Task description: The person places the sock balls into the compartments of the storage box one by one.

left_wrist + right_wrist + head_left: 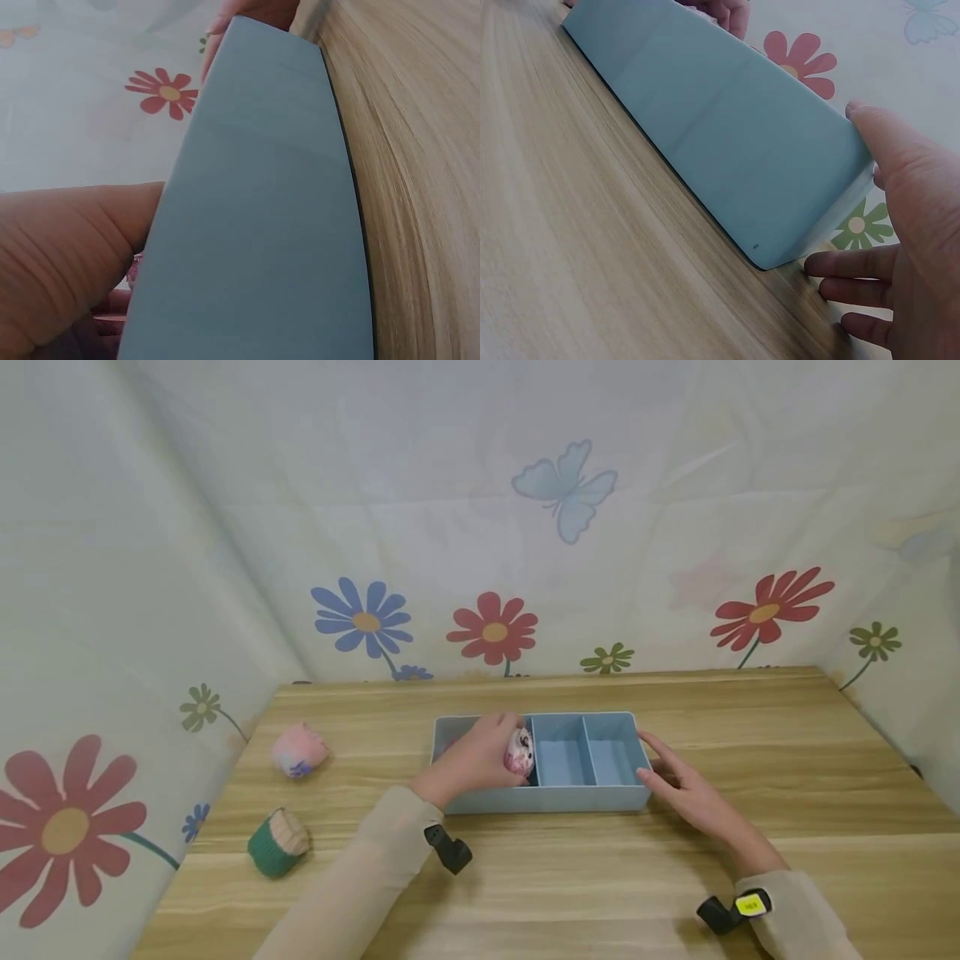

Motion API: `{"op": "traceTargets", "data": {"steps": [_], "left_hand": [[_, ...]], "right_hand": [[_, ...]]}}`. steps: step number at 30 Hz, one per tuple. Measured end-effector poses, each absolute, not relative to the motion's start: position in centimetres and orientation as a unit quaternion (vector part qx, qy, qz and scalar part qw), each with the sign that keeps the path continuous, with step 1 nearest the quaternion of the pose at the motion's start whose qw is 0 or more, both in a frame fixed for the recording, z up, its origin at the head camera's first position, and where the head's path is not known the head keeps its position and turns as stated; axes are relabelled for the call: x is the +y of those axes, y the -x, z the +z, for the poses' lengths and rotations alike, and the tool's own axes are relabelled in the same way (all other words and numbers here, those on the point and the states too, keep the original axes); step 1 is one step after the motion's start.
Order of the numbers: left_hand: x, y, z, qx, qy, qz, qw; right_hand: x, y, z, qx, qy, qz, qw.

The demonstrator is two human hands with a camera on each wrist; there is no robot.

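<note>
Left hand [480, 758] crosses box [547, 800] rim, right hand [690, 793] touches end (tabletop [795, 768] beyond)

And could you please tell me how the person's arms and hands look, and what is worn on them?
The left hand and right hand are without gloves. The left sleeve and right sleeve are long and pale beige. At each wrist is a small black device; the right one bears a yellow patch with print too small to read.
</note>
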State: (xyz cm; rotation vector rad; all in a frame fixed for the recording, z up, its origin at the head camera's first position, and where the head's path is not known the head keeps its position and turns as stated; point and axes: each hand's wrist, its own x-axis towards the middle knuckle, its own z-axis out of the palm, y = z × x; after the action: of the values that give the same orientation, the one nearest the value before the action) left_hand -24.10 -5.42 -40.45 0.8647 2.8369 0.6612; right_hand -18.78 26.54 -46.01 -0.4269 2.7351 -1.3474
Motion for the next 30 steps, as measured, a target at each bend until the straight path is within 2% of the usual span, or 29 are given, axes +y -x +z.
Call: {"op": "traceTargets", "data": {"steps": [23, 30], "left_hand": [[-4.4, 24.1, -39.9, 0.950, -0.302, 0.062, 0.054], [-4.6, 23.8, -39.7, 0.950, -0.296, 0.080, 0.058]], "right_hand": [[26.5, 18.5, -45.7, 0.888, 0.147, -0.436, 0.027], [26.5, 18.5, -45.8, 0.886, 0.145, -0.440, 0.031]]}}
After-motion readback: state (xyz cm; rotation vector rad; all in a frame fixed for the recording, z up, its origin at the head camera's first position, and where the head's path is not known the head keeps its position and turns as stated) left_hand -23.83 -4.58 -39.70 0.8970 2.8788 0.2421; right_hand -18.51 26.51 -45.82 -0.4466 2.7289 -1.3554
